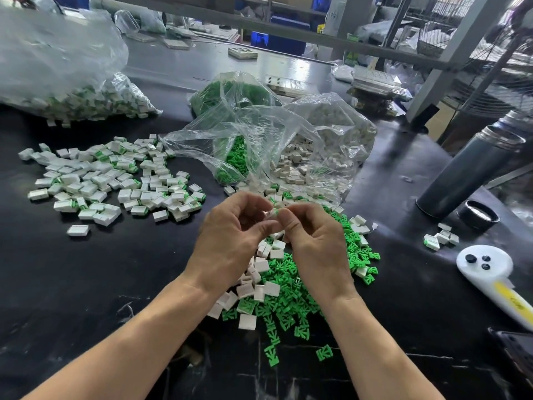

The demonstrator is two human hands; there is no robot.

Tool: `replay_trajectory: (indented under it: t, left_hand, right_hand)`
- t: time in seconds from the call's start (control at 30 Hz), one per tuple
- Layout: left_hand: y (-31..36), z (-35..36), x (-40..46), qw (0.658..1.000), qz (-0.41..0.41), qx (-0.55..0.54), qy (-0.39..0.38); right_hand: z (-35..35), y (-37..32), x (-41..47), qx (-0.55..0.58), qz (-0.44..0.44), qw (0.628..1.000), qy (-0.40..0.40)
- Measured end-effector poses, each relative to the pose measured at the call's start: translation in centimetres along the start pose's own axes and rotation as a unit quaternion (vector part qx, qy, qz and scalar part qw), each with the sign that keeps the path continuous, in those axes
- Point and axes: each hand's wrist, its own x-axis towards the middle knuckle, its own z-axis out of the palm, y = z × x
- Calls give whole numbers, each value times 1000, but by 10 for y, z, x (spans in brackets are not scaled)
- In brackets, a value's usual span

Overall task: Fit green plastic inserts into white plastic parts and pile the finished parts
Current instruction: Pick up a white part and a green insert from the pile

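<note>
Black worktable (86, 284), left to right: pile of finished parts (115, 180), white shells with green edges, spread flat; left hand (230, 238) and right hand (314, 241), fingertips meeting, together pinching one small white part (274, 212) above the mixed heap of green inserts (291, 284) and white parts (259, 272); steel flask (467, 171).

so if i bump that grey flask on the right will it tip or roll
The flask stands upright, tall and narrow, so a knock high up would probably tip it. It is round, so once down it would likely roll. Its cap is off, so any contents might spill.
</note>
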Motion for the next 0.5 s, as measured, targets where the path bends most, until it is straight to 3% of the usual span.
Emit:
replay_trajectory:
  t: [0.3, 0.5]
  left_hand:
    - [1, -1, -2, 977, 78, 201, 11]
    - [-9, -26, 8, 931, 21, 363, 23]
  right_hand:
    - [3, 4, -1, -35, 43, 998, 8]
    - [-5, 7, 2, -82, 45, 995, 36]
